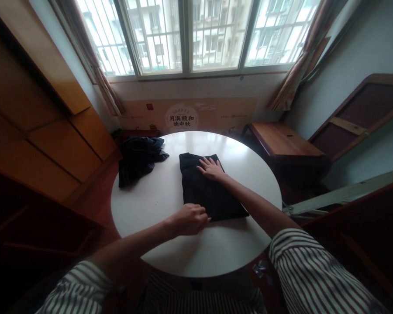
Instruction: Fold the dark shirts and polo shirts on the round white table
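Note:
A black garment (205, 192), folded into a flat rectangle, lies on the round white table (144, 203); which kind of garment it is cannot be made out. My left hand (190, 219) is closed at its near left corner, with the fingertips curled on the cloth's front edge. Further up, my right hand (211, 168) rests flat on the upper part of the fabric, fingers spread. A second dark heap of clothing (139, 159), crumpled, sits at the table's far left edge and hangs partly over it.
Beyond the table to the right stands a low wooden table (286, 137). Wooden cabinets (55, 148) line the left side. A printed cardboard panel (212, 113) stands under the barred window. Small clear scraps (262, 270) lie below the table's near right edge.

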Action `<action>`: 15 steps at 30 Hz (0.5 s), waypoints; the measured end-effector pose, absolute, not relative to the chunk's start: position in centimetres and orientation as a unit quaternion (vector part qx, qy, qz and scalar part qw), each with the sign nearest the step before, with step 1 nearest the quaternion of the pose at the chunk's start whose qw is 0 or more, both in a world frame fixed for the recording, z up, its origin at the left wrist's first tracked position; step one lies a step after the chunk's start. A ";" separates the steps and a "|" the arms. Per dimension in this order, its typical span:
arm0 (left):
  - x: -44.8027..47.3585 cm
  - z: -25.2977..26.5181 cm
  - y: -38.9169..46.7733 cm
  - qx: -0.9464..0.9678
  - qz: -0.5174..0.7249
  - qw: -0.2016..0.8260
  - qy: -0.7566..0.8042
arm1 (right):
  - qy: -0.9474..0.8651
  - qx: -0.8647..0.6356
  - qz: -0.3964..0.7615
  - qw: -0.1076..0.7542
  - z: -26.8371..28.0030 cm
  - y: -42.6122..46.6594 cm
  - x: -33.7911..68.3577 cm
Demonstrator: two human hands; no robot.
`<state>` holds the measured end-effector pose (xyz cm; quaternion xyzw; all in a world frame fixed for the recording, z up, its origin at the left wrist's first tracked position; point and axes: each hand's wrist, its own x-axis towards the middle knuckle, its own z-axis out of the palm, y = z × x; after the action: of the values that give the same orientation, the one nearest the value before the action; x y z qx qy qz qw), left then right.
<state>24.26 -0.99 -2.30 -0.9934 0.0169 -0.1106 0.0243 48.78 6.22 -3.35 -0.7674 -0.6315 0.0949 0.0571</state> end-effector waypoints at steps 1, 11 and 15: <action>25.2 -2.0 0.2 -0.992 -0.124 0.000 -0.007 | -0.632 -0.768 0.094 0.056 -3.3 6.4 48.8; 26.8 -4.1 6.6 -0.983 -0.045 -0.069 -0.162 | -0.640 -0.761 0.077 0.067 -3.9 4.5 52.9; 24.9 -3.8 5.1 -0.987 -0.052 -0.070 -0.134 | -0.650 -0.758 0.027 0.057 -3.3 3.2 52.8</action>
<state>24.94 5.15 -3.75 -0.9871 -0.1344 -0.0516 -0.0698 52.78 3.22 -3.25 -0.7575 -0.6497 0.0274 0.0575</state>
